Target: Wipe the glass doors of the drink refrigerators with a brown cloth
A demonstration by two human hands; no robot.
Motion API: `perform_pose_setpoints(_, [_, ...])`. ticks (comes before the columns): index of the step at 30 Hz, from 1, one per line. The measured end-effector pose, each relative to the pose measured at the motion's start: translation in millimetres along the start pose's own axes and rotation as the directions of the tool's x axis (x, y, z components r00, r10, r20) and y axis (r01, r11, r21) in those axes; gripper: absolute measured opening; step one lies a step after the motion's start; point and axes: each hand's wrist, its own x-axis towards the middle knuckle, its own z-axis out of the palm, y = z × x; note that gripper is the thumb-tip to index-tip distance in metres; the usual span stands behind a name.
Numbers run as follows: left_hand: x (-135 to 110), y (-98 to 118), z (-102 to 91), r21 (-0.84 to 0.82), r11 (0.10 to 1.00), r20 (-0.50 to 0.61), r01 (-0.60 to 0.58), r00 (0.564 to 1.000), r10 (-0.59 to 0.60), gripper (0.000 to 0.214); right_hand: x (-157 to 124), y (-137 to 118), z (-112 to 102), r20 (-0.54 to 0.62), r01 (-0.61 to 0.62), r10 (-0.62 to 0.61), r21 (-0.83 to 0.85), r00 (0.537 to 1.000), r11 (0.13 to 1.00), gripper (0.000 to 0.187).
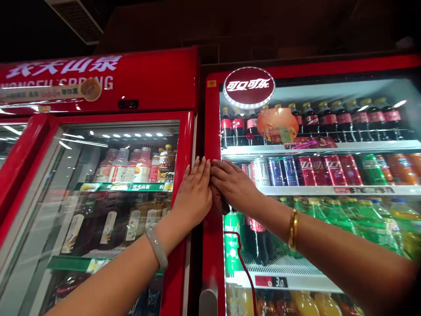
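Observation:
My left hand [196, 191] has its fingers stretched out, pointing up, close to the right edge of the left refrigerator [187, 145]. Beside it, my right hand [232, 179] is laid out flat across the red door frame [213, 245] of the right refrigerator, fingers extended toward my left hand. The two hands meet or nearly touch over the dark gap between the cabinets. Under my right palm is a dark brownish shape that I cannot make out. A grey bangle [156, 247] circles my left wrist, and a gold bangle [293, 229] my right.
Behind the right glass door stand cola bottles [311, 119], a row of cans [307, 171] and green bottles [338, 213]. The left cabinet holds pink-labelled bottles [128, 166] and dark bottles [108, 226]. A round lit sign [249, 87] and an orange sticker [278, 124] are on the right door.

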Motion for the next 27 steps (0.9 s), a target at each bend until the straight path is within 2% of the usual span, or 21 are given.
perform_pose_setpoints(2, [18, -7, 0.1, -0.023, 1.0, -0.001, 0.003, 1.0, -0.003, 0.068, 13, 13, 5, -0.009, 0.03, -0.031, -0.033, 0.999, 0.999, 0.031])
perform_pose_setpoints(4, [48, -16, -0.6, -0.051, 0.998, -0.009, 0.04, 0.999, -0.04, 0.069, 40, 38, 10, -0.024, -0.002, 0.0, -0.06, 1.0, 0.998, 0.031])
perform_pose_setpoints(8, [124, -31, -6.5, -0.085, 0.994, -0.031, 0.068, 0.997, -0.071, 0.075, 109, 96, 15, -0.062, -0.175, 0.17, -0.09, 0.983, 0.98, 0.031])
perform_pose_setpoints(9, [139, -33, -8.1, -0.097, 0.992, -0.029, 0.075, 0.997, -0.078, 0.075, 123, 106, 15, -0.059, -0.215, 0.21, -0.094, 0.976, 0.972, 0.044])
perform_pose_setpoints(10, [149, -35, -9.2, -0.109, 0.991, -0.025, 0.077, 0.996, -0.08, 0.075, 132, 112, 14, -0.047, -0.247, 0.243, -0.099, 0.969, 0.964, 0.055])
perform_pose_setpoints(12, [153, -36, -9.7, -0.137, 0.988, -0.024, 0.074, 0.997, -0.078, 0.077, 138, 113, 13, -0.008, -0.271, 0.272, -0.108, 0.962, 0.956, 0.055])
perform_pose_setpoints(13, [145, -36, -9.1, -0.147, 0.987, -0.022, 0.072, 0.997, -0.076, 0.078, 133, 107, 12, 0.02, -0.263, 0.266, -0.106, 0.964, 0.959, 0.051])
perform_pose_setpoints(15, [113, -32, -7.2, -0.151, 0.986, -0.003, 0.065, 0.998, -0.066, 0.079, 107, 85, 10, 0.077, -0.214, 0.22, -0.081, 0.972, 0.973, 0.039])
perform_pose_setpoints(18, [35, -18, -6.0, -0.126, 0.992, 0.077, 0.021, 0.997, -0.011, 0.078, 41, 31, 5, 0.142, -0.102, 0.099, 0.009, 0.985, 0.995, 0.028])
perform_pose_setpoints(21, [-46, 0, -7.6, -0.124, 0.991, 0.108, -0.039, 0.993, 0.053, 0.079, -28, -28, -1, 0.127, 0.107, -0.122, 0.116, 0.984, 0.987, 0.03])
perform_pose_setpoints(23, [-87, 13, -8.3, -0.138, 0.99, 0.141, -0.03, 0.989, 0.05, 0.085, -60, -58, -3, 0.12, 0.275, -0.298, 0.175, 0.947, 0.945, 0.028])
perform_pose_setpoints(24, [-101, 19, -8.3, -0.144, 0.989, 0.161, -0.022, 0.986, 0.046, 0.087, -70, -67, -3, 0.116, 0.306, -0.333, 0.198, 0.936, 0.931, 0.027])
perform_pose_setpoints(25, [-113, 25, -8.0, -0.148, 0.989, 0.178, -0.012, 0.983, 0.038, 0.088, -78, -73, -2, 0.109, 0.289, -0.316, 0.214, 0.942, 0.933, 0.025])
perform_pose_setpoints(27, [-129, 34, -7.0, -0.155, 0.988, 0.2, 0.018, 0.98, 0.014, 0.087, -90, -80, 0, 0.087, 0.123, -0.145, 0.214, 0.986, 0.969, 0.022])
